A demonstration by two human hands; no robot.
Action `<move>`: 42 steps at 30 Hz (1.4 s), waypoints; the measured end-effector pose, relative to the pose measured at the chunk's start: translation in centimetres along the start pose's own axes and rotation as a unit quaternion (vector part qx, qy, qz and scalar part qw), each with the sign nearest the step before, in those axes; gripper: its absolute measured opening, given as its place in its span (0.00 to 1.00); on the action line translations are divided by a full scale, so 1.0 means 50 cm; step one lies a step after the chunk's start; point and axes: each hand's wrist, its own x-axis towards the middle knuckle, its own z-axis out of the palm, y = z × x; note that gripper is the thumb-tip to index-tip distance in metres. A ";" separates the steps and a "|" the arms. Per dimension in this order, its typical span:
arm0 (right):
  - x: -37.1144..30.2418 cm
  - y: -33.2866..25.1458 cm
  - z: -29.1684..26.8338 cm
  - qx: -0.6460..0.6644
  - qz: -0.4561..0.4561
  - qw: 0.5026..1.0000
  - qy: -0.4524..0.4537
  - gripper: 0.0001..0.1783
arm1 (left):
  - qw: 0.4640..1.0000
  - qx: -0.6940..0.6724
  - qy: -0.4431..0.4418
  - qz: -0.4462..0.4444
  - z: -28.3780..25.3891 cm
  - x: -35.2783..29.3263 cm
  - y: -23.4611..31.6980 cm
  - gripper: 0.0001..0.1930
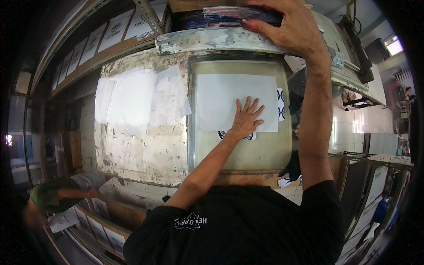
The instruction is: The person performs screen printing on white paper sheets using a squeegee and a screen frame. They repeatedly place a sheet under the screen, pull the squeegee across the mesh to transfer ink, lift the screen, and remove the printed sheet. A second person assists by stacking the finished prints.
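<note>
Pressing flat with fingers spread, the left hand (245,120) pins a white paper sheet (236,107) square on the print bed (240,152) of the worn table (141,150), while the right hand (291,31) grips the raised screen frame (240,17), holding it clear above.

print (236,135): mostly under sheet (229,102) | right hand (293,28): fingertips cut off by top edge

A white paper sheet (229,99) is being pressed flat on the yellowish printing bed (247,154); a paint-smeared screen frame (207,39) is being held raised above it.
</note>
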 end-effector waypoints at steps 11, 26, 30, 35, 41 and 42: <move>-0.181 -0.018 0.077 -0.023 -0.054 0.998 0.023 0.27 | 0.686 -0.540 0.485 -0.055 -0.270 -0.130 -0.011 0.61; -0.509 -0.010 0.435 -0.023 0.109 0.965 -0.238 0.44 | 0.919 -0.075 0.329 -0.205 -0.073 -0.387 -0.117 0.52; -0.455 0.049 0.478 -0.036 0.137 0.971 -0.193 0.46 | 0.919 -0.055 0.315 -0.229 -0.080 -0.394 -0.107 0.50; -0.299 0.218 0.542 -0.092 0.103 0.985 -0.101 0.44 | 0.920 -0.070 0.307 -0.234 -0.095 -0.392 -0.099 0.52; -0.122 0.375 0.564 -0.041 0.034 0.995 -0.084 0.38 | 0.918 -0.093 0.298 -0.243 -0.094 -0.394 -0.097 0.52; -0.096 0.395 0.564 -0.018 0.043 0.995 -0.091 0.34 | 0.917 -0.094 0.306 -0.237 -0.093 -0.394 -0.098 0.51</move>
